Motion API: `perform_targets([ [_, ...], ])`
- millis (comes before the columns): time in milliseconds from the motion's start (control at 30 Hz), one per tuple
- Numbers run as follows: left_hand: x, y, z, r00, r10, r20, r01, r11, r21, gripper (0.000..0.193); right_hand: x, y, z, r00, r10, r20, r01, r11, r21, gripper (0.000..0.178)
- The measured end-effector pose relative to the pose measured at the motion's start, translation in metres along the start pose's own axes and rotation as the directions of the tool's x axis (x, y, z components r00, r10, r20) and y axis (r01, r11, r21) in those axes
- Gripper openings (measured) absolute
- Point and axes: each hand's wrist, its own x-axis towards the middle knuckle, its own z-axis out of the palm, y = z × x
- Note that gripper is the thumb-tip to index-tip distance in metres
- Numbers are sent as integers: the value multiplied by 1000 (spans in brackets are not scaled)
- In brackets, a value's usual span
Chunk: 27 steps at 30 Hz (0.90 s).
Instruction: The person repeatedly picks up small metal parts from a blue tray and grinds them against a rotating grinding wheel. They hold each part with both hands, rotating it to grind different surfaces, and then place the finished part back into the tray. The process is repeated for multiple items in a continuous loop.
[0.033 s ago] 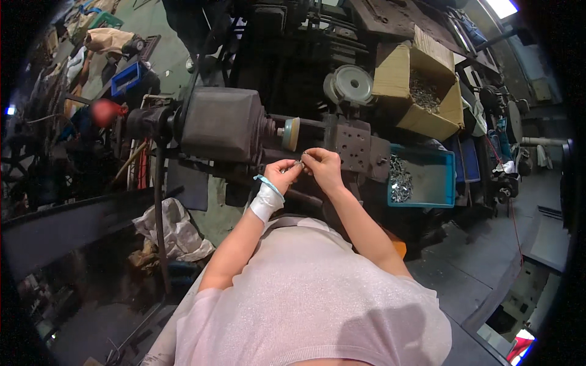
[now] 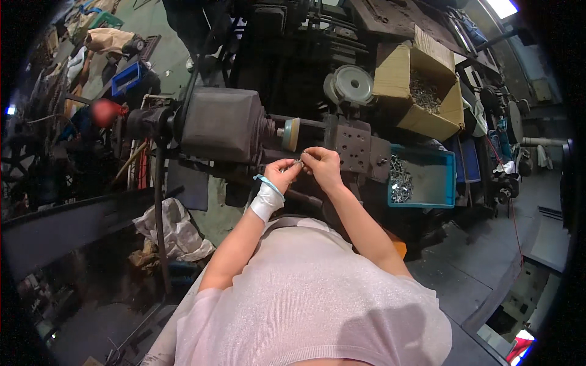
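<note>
My left hand (image 2: 282,174), with a white wrap and a light blue band at its wrist, is closed in a pinch. The fingertips of my right hand (image 2: 324,167) meet it, pinched as well. Between them shows a small shiny metal piece (image 2: 300,162), mostly covered by the fingers, so its exact kind cannot be made out. Both hands are just in front of a round wheel (image 2: 291,134) with a tan rim, mounted on the spindle of a dark machine (image 2: 223,125). Beside my right hand stands a metal block with holes (image 2: 353,148).
A blue tray (image 2: 452,177) with small shiny metal pieces (image 2: 400,183) at its left side lies to the right. Behind it stands an open cardboard box (image 2: 390,76) of small metal parts. A round metal disc (image 2: 353,84) sits behind the block. Crumpled white sacking (image 2: 174,229) lies at left.
</note>
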Motion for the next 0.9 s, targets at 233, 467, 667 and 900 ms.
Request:
perform_targets([
  [233, 10, 1, 7, 974, -203, -98, 182, 964, -193, 18, 24, 8, 5, 996, 79, -45, -81, 996, -32, 14],
  [467, 13, 0, 9, 963, -202, -178, 173, 971, -167, 19, 31, 12, 10, 998, 29, -63, -36, 994, -101, 14],
  [667, 16, -4, 5, 959, -234, -163, 215, 969, -125, 20, 31, 13, 11, 995, 26, -99, -34, 996, -83, 13],
  [900, 3, 12, 6, 992, -30, -122, 28, 999, -16, 22, 17, 0, 8, 999, 4, -35, -1, 994, 110, 11],
])
